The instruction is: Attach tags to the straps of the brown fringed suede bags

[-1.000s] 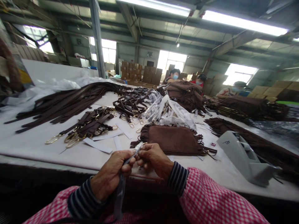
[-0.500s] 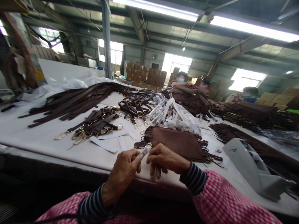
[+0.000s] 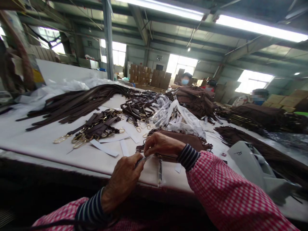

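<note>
A brown fringed bag (image 3: pixel 190 140) lies flat on the table, partly covered by my right hand (image 3: pixel 165 144) and sleeve. My left hand (image 3: pixel 127 171) is closed in front of the bag, with a thin grey-white strip (image 3: pixel 147 157) pinched between thumb and forefinger. Just above that strip, the bent fingers of my right hand are pinched together; what they hold is hidden. Below the right hand a short dark strap (image 3: pixel 160 169), wrapped in clear plastic, reaches toward the table's front edge.
Dark straps with gold clasps (image 3: pixel 96 128) and long brown strips (image 3: pixel 79 102) lie to the left. White paper slips (image 3: pixel 104 148) are nearby. Behind the bag sits a clear plastic bag of slips (image 3: pixel 180 117). A grey tape dispenser (image 3: pixel 255 170) stands right. Co-workers (image 3: pixel 185 80) are beyond piled bags.
My right hand has moved left and forward over the bag, its fingers closing. My left hand has shifted slightly left and down. The plastic-wrapped strap now shows below the right hand.
</note>
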A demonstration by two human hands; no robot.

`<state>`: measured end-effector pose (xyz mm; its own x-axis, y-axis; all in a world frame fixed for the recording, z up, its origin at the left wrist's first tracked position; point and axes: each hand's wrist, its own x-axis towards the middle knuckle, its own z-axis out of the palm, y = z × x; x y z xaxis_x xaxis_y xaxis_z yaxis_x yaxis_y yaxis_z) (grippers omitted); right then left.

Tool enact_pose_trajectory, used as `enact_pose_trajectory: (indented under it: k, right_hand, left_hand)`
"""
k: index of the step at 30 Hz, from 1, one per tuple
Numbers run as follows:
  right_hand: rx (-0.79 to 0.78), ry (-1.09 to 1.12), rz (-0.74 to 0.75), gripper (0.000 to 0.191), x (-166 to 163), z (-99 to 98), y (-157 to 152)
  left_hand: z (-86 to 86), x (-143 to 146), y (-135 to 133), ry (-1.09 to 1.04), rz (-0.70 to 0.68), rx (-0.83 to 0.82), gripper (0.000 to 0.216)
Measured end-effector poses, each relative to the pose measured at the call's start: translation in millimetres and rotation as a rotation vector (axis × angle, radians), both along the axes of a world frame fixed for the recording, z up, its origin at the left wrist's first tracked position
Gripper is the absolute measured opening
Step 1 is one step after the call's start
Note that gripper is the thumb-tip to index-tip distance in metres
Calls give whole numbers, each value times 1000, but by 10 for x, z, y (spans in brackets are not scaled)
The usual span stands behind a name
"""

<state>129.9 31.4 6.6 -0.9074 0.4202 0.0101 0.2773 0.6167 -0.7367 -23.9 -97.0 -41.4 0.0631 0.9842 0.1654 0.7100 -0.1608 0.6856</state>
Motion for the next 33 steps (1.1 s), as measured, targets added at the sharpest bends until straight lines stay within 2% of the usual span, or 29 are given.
enact_pose_trajectory:
  k: [4,8,10,12,15,18,20,23,27,30,32,33]
  right_hand:
    - [80,19,-1,5,-15,-24,-55]
    - [341,55,-11,14,-10,-115,-199]
    - [418,76,-35,15,-4,-176,-260]
    - [412,109,-67,16,4,-214,-291]
    - [317,124,-76,15,26,-211,-278]
    - [225,130,-50,17,71,-194,-263]
    - [237,154,-57,25,107,-222,-305]
    - [392,165,-123,39,145,-341,-463]
    - [666,43,-239,53,136,-541,-690]
    - [760,-21,-270,61,156,-583,-752]
    - [732,-14,-281,63,237,-533,-742]
    - [698,9,-301,63,308,-492,-722]
  left_hand:
    - [-2,-47,19,-94,-34,-35,35]
    - [-48,-74,88,-147,-14,-35,36]
    - [-84,-74,119,-217,-26,-80,37]
    - [-122,-72,143,-358,-36,-169,36]
    - [-168,-81,178,-572,-44,-288,34]
    - [-172,-116,223,-677,-42,-344,33]
    - [-154,-147,249,-734,-23,-390,31]
    - [-127,-185,272,-887,22,-491,28]
    - [-110,-207,284,-1073,44,-580,23]
    - [-61,-253,255,-1038,-70,-525,23]
    - [-5,-340,191,-919,-211,-513,21]
    - [20,-405,140,-842,-257,-521,29]
